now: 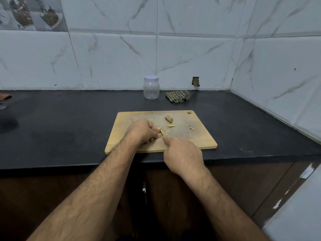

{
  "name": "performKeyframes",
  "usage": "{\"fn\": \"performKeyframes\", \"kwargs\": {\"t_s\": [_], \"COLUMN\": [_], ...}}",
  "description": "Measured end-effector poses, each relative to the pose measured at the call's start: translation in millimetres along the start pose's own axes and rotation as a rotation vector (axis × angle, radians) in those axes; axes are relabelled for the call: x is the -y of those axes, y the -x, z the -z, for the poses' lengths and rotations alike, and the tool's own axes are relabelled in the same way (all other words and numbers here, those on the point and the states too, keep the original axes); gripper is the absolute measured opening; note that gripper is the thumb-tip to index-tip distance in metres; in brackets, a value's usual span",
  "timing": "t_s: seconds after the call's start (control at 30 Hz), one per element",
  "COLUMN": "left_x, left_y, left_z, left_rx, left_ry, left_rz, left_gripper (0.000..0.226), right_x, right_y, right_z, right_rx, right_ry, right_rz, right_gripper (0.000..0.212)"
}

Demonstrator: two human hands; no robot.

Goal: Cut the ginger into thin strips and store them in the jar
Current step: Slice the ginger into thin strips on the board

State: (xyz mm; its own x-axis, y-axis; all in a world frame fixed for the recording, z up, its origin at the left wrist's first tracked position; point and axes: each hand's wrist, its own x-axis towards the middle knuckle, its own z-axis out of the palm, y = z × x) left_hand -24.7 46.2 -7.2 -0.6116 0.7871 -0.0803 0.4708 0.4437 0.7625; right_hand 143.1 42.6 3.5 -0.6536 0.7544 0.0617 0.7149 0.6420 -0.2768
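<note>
A wooden cutting board (194,136) lies on the black counter. My left hand (142,132) rests on the board with curled fingers pinching a small ginger piece at its fingertips. My right hand (182,153) grips a knife; only a short bit of the blade (161,132) shows between the hands, touching the ginger. Thin yellow ginger strips (171,126) lie scattered on the board, with a few more strips (191,127) to the right. A brown uncut ginger chunk (168,119) sits near the board's far edge. The clear plastic jar (151,87) with a white lid on stands by the wall.
A crumpled checked cloth (178,96) lies right of the jar. The black counter (69,122) meets tiled walls behind and on the right. A small glass object (2,105) sits at the far left edge. Dark cabinet doors are below the counter edge.
</note>
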Motion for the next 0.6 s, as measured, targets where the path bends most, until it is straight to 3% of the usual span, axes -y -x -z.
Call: {"fn": "performKeyframes", "kwargs": {"t_s": [0.43, 0.6], "left_x": [-20, -20], "left_y": [-1, -1], "left_z": [3, 4], "left_rx": [0.075, 0.061], "left_ry": [0.022, 0.029], "left_rz": [0.166, 0.187], "left_gripper": [0.006, 0.022], "right_x": [-9, -8], "right_y": [14, 10], "right_z": [-1, 1], "right_rx": [-0.022, -0.024], "right_ry": [-0.09, -0.113], "right_rz": [-0.019, -0.012], "right_gripper": [0.055, 0.054]}}
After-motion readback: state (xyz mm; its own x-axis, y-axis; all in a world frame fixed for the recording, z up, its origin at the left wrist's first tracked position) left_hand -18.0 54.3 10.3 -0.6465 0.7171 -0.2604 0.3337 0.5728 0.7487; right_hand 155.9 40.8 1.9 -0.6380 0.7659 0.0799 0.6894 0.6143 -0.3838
